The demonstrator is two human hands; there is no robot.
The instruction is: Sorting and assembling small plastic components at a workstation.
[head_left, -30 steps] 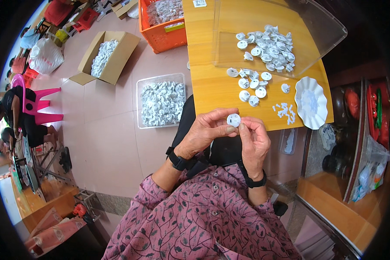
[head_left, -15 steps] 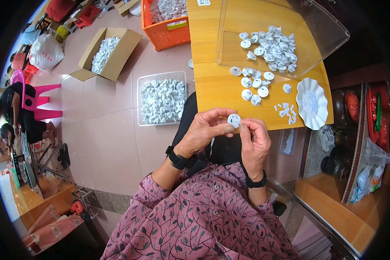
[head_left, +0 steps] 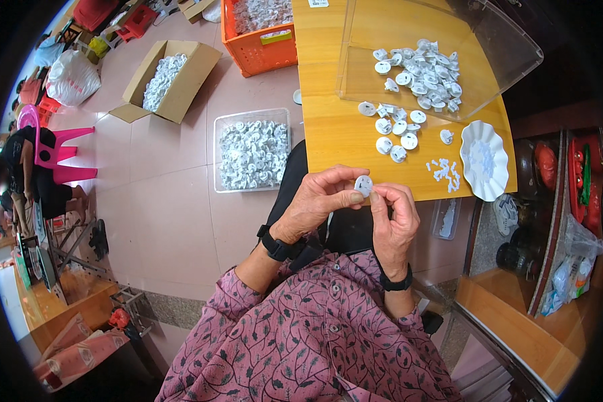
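Note:
Between the thumb and fingers of my left hand (head_left: pixel 317 202) is a round white plastic part (head_left: pixel 364 184) with small dark slots in its face. My right hand (head_left: pixel 394 222) is pinched closed at the right edge of that part; whatever its fingertips hold is too small to make out. Just beyond my hands, several similar round white parts (head_left: pixel 409 141) lie loose on the yellow wooden table (head_left: pixel 328 147). Small white plastic pieces (head_left: pixel 443 173) are scattered near the table's front edge. Beside them stands a white wavy-rimmed dish (head_left: pixel 468 144) holding more small pieces.
A clear plastic tray (head_left: pixel 502 70) with a heap of white parts rests at the table's back. On the floor to the left are a full clear tub (head_left: pixel 217 157), a cardboard box (head_left: pixel 197 84) and an orange crate (head_left: pixel 258 57). A person sits far left near a pink stool (head_left: pixel 63 154).
Both hands stay almost in place, with the round white part turned slightly between the fingers. The whole view has shifted a little.

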